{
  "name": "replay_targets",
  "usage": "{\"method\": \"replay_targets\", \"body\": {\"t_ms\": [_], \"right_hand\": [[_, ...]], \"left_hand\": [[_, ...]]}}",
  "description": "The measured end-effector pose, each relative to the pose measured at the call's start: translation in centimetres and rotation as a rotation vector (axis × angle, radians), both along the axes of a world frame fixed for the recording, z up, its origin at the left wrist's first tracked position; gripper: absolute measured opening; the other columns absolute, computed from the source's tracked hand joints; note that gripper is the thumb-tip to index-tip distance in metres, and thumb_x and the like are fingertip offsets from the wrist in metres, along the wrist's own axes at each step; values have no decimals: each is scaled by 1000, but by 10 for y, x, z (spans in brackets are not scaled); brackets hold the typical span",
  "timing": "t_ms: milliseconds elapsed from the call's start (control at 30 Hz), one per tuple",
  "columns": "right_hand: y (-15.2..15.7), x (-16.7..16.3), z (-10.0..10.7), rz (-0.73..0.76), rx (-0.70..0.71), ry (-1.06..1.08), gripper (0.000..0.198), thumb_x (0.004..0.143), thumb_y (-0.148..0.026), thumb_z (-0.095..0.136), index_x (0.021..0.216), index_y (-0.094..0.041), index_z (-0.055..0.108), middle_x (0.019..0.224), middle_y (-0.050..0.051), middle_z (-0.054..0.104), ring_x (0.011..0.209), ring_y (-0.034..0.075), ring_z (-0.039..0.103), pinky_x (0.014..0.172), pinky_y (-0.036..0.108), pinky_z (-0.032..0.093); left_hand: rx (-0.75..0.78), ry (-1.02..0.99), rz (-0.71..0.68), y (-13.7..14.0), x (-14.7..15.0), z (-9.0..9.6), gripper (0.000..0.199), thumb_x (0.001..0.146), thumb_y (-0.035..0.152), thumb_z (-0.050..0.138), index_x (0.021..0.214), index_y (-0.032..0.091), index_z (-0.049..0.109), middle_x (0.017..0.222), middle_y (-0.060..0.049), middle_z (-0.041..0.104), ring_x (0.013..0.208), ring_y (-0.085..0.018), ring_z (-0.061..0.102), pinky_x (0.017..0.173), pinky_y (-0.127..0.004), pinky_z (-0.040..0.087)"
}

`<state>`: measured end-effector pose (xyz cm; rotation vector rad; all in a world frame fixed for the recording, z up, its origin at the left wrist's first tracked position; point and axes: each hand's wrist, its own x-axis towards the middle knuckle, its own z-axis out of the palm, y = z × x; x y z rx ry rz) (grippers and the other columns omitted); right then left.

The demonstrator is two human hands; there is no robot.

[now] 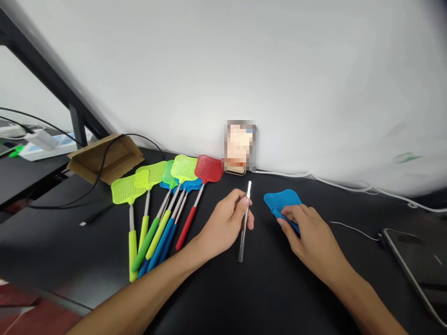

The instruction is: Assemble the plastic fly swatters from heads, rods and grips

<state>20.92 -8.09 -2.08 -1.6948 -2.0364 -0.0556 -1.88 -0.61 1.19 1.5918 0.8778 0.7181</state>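
My left hand (228, 221) is closed around a slim silver metal rod (243, 230), held upright with a slight tilt, its narrow tip pointing away from me. To its right, my right hand (312, 235) grips a blue mesh fly swatter head (281, 199) by its blue neck; the fingers cover part of it. The rod and the blue head are apart. Left of my left hand, several assembled fly swatters lie side by side, among them a red one (208, 168), a light green one (185, 167) and a yellow-green one (125, 188).
An open cardboard box (104, 160) stands at the back left, with a black cable (104, 158) looping over it. A blurred-out phone-like object (239, 146) leans on the pale wall. White cables (335, 187) run along the back, and a dark flat device (415, 260) lies at right.
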Motion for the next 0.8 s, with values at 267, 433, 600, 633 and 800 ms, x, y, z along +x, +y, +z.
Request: {"method": "replay_targets", "body": {"t_ms": [267,433,600,633,800], "right_hand": [[0,-4,1,4,39,79,13,101,-31,57,112,-22,58,97,5,66,87,24,61,77,37,48],[-5,-9,8,29,135,119,13,101,-25,58,113,-23,62,93,4,66,82,22,61,75,35,49],[-6,-17,11,117,255,138,19,99,-17,63,117,-21,63,97,5,69,87,20,65,82,34,51],[-6,-18,11,131,259,139,21,98,-16,63,119,-21,63,97,5,69,86,20,66,82,33,51],[-8,-19,13,145,298,144,23,97,-13,65,119,-20,64,92,4,69,81,18,66,78,32,51]], "left_hand": [[-609,-510,237,8,1,-1,12,101,29,59,103,17,57,79,-2,63,66,-13,58,56,-24,47],[-666,-718,311,13,1,-5,12,94,9,65,105,12,63,98,-7,67,88,-15,66,84,-31,57],[-590,-792,350,12,3,-5,7,95,12,67,98,14,61,101,-7,69,95,-15,65,88,-32,58],[-579,-784,346,10,3,-4,7,96,13,67,98,14,60,101,-7,69,95,-15,65,88,-32,58],[-539,-684,286,4,5,-1,12,101,25,63,100,16,55,103,-10,73,96,-18,70,90,-36,60]]}}
